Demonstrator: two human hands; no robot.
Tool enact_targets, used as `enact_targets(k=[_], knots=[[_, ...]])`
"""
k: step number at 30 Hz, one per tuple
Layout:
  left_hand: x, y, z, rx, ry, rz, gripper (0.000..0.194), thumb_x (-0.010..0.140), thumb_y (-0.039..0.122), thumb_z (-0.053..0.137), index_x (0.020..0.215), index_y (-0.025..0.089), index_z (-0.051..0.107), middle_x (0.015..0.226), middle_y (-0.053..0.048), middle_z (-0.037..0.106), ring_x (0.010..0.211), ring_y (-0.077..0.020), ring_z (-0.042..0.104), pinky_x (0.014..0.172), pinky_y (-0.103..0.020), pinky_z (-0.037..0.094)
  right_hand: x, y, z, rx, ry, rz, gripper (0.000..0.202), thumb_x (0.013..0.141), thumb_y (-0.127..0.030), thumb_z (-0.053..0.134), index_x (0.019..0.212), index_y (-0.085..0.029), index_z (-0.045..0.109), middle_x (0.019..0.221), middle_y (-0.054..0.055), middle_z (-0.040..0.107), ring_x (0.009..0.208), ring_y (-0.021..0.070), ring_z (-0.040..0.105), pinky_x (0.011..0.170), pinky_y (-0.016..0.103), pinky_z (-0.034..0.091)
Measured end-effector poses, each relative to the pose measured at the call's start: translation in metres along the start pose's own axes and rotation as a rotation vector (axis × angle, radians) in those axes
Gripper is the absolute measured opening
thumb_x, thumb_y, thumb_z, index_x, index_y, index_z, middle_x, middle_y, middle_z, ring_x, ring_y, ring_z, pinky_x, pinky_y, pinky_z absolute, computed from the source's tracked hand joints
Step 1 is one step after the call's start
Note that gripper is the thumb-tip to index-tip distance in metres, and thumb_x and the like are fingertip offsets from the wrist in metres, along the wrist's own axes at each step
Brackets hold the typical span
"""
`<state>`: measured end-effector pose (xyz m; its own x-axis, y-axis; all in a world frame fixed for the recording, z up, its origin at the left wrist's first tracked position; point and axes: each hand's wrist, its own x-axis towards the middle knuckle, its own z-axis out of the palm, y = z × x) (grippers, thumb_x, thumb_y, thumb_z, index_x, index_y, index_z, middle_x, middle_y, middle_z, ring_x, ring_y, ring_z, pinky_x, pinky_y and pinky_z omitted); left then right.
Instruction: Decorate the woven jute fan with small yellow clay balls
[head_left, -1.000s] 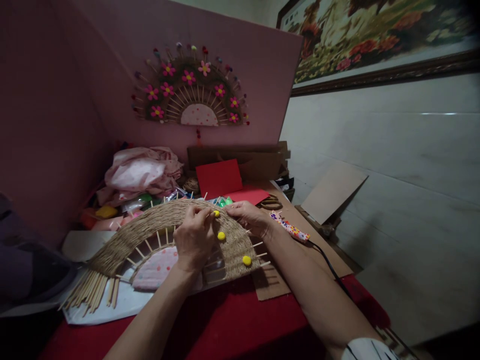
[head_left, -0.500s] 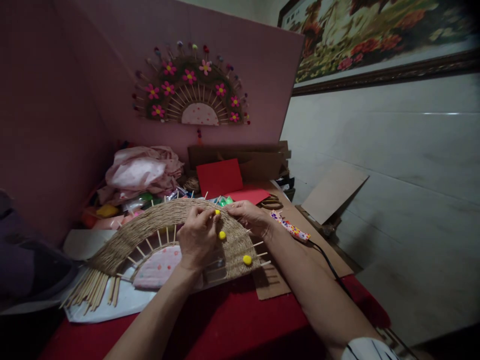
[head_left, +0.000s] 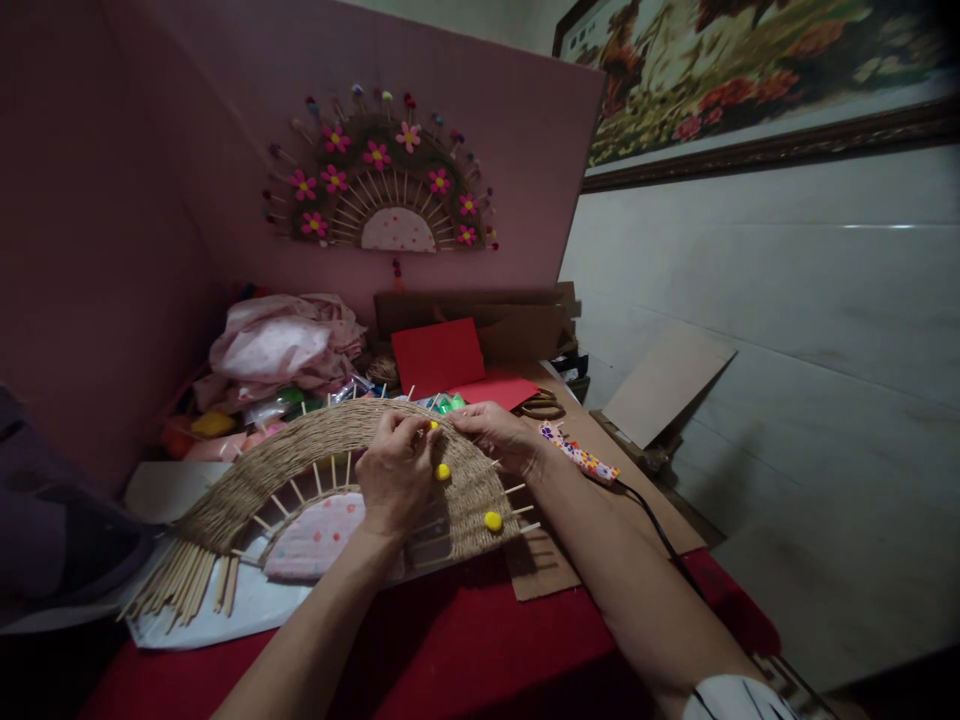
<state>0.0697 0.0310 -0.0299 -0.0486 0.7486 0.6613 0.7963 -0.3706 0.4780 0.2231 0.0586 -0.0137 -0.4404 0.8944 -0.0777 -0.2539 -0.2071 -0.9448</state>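
Note:
A half-round fan of woven twine on thin sticks (head_left: 285, 467) lies tilted over the table, with a dotted pink cloth piece (head_left: 319, 535) at its inner centre. My left hand (head_left: 397, 470) is closed over the weave, its fingertips pinched at a small yellow ball (head_left: 433, 426). Two more yellow balls, one below it (head_left: 442, 472) and one near the right end (head_left: 493, 521), sit on the weave. My right hand (head_left: 496, 437) pinches the fan's upper right edge, its fingertips partly hidden.
Loose sticks (head_left: 184, 582) lie on a white sheet (head_left: 247, 610) at left. A flower-patterned tool (head_left: 581, 455) with a black cord rests on cardboard (head_left: 652, 500) at right. Behind are red cards (head_left: 439, 355), scissors (head_left: 541, 404) and bundled pink cloth (head_left: 285, 340). A finished fan (head_left: 375, 155) hangs above.

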Motion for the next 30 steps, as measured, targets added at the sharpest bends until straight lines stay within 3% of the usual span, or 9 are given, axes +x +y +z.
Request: enact_targets(k=[4, 7, 16, 22, 30], knots=[[0.001, 0.001, -0.001, -0.009, 0.005, 0.014, 0.020, 0.081, 0.034, 0.058, 0.096, 0.026, 0.069, 0.087, 0.000, 0.059, 0.069, -0.0109, 0.054, 0.056, -0.022, 0.032, 0.000, 0.001, 0.000, 0.013, -0.004, -0.018, 0.024, 0.061, -0.028, 0.076, 0.075, -0.010, 0.068, 0.067, 0.004, 0.066, 0.058, 0.0093, 0.055, 0.054, 0.020, 0.039], [0.001, 0.001, -0.001, 0.016, -0.019, 0.031, 0.017, 0.083, 0.033, 0.057, 0.091, 0.030, 0.071, 0.085, 0.001, 0.059, 0.066, -0.0093, 0.053, 0.056, -0.021, 0.031, 0.000, 0.001, 0.000, 0.014, 0.000, -0.012, 0.023, 0.060, -0.026, 0.076, 0.075, -0.010, 0.067, 0.065, 0.003, 0.065, 0.057, 0.0094, 0.054, 0.054, 0.020, 0.038], [0.008, -0.013, -0.006, -0.119, 0.030, 0.077, 0.021, 0.075, 0.026, 0.063, 0.094, 0.026, 0.071, 0.090, -0.001, 0.061, 0.070, -0.0113, 0.056, 0.059, -0.022, 0.038, 0.004, 0.004, -0.006, -0.001, -0.030, 0.001, 0.022, 0.065, -0.027, 0.072, 0.077, -0.010, 0.068, 0.067, 0.003, 0.064, 0.057, 0.0093, 0.053, 0.053, 0.021, 0.037], [0.015, -0.030, -0.006, -0.018, -0.101, 0.184, 0.020, 0.077, 0.025, 0.059, 0.089, 0.032, 0.073, 0.089, -0.001, 0.059, 0.067, -0.0105, 0.053, 0.056, -0.022, 0.036, 0.005, 0.005, -0.007, -0.018, -0.014, 0.010, 0.018, 0.065, -0.026, 0.072, 0.074, -0.011, 0.066, 0.066, 0.003, 0.063, 0.055, 0.0091, 0.051, 0.052, 0.021, 0.036], [0.022, -0.036, -0.002, 0.066, -0.149, 0.258, 0.020, 0.082, 0.033, 0.054, 0.088, 0.035, 0.073, 0.089, 0.000, 0.059, 0.066, -0.0107, 0.052, 0.056, -0.023, 0.034, 0.003, 0.003, -0.006, -0.028, -0.017, 0.013, 0.022, 0.065, -0.027, 0.072, 0.076, -0.009, 0.068, 0.064, 0.002, 0.062, 0.052, 0.0076, 0.048, 0.048, 0.019, 0.032]])
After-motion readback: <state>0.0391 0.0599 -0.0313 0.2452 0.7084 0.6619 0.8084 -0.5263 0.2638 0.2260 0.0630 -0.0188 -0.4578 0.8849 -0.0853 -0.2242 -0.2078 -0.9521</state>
